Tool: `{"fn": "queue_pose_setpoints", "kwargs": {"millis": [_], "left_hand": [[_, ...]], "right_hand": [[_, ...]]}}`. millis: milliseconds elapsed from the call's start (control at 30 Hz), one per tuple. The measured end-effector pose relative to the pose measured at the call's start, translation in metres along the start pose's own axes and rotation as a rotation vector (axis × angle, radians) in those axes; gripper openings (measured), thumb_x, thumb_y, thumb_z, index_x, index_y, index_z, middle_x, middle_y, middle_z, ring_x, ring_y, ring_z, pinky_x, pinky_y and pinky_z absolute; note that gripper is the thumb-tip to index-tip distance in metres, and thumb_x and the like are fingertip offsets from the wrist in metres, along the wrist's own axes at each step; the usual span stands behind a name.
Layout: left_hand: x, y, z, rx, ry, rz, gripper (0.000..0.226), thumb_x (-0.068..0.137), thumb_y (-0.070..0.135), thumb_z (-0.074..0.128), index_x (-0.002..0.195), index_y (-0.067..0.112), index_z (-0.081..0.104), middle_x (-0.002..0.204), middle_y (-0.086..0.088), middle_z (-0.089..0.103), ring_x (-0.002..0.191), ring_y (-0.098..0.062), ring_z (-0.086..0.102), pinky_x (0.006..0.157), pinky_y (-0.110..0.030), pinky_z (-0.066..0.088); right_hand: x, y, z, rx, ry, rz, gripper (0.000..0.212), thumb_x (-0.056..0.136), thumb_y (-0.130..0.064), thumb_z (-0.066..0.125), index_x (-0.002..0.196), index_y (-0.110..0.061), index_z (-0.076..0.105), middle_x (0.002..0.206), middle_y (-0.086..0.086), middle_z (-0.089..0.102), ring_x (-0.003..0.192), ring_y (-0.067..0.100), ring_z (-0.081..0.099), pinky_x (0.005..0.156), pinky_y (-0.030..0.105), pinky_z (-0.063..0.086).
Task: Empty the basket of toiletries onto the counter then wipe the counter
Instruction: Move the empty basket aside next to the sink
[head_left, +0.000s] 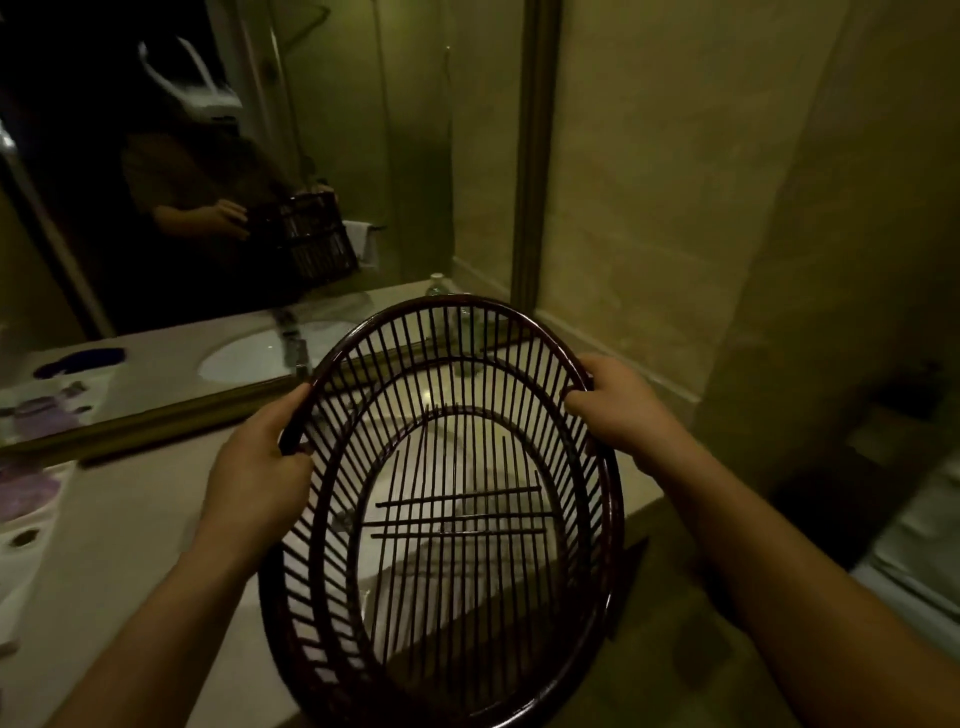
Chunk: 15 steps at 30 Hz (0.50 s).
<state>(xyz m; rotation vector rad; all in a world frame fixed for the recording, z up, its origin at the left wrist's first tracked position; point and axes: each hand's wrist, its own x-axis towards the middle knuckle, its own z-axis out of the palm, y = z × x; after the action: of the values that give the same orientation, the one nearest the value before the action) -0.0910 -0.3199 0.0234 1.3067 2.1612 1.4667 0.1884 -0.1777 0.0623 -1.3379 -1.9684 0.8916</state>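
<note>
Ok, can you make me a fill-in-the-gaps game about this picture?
1. The left hand and right hand grip the basket by its ___.
2. Inside the basket there is ___.
3. Behind the counter is a ___ that shows the person's reflection.
Missing words: rim; nothing; mirror.
</note>
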Motion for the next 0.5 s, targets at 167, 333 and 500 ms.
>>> {"fn": "queue_pose_setpoints", "kwargs": {"millis": [167,333,500], "left_hand": [[0.017,0.025,0.07,-0.016,-0.016,0.046,0.072,0.088,-0.006,0.052,0.139,0.044,0.043,0.131,0.011,0.052,0.103,-0.016,0.06,0.068,-0.03,0.053],[0.037,0.044,0.12,-0.057,-0.079,0.087,0.076,0.087,-0.007,0.051,0.138,0.048,0.04,0.125,0.022,0.046,0.107,-0.016,0.06,0.075,-0.036,0.057],[0.07,0.05,0.158,-0.113,-0.114,0.057,0.078,0.085,-0.009,0.05,0.137,0.049,0.042,0.137,0.014,0.05,0.112,-0.019,0.058,0.083,-0.042,0.056]], "right_hand": [[0.02,0.044,-0.047,0.01,0.035,0.04,0.026,0.091,-0.008,0.056,0.092,-0.034,0.06,0.082,0.002,0.066,0.057,0.011,0.06,0.056,0.034,0.056],[0.044,0.069,-0.082,-0.027,0.099,0.079,0.027,0.095,-0.017,0.055,0.086,-0.042,0.053,0.088,-0.001,0.068,0.075,0.017,0.068,0.072,0.041,0.061],[0.078,0.083,-0.098,-0.059,0.145,0.118,0.026,0.095,-0.016,0.056,0.082,-0.038,0.053,0.088,0.0,0.068,0.078,0.019,0.069,0.074,0.043,0.061]]}}
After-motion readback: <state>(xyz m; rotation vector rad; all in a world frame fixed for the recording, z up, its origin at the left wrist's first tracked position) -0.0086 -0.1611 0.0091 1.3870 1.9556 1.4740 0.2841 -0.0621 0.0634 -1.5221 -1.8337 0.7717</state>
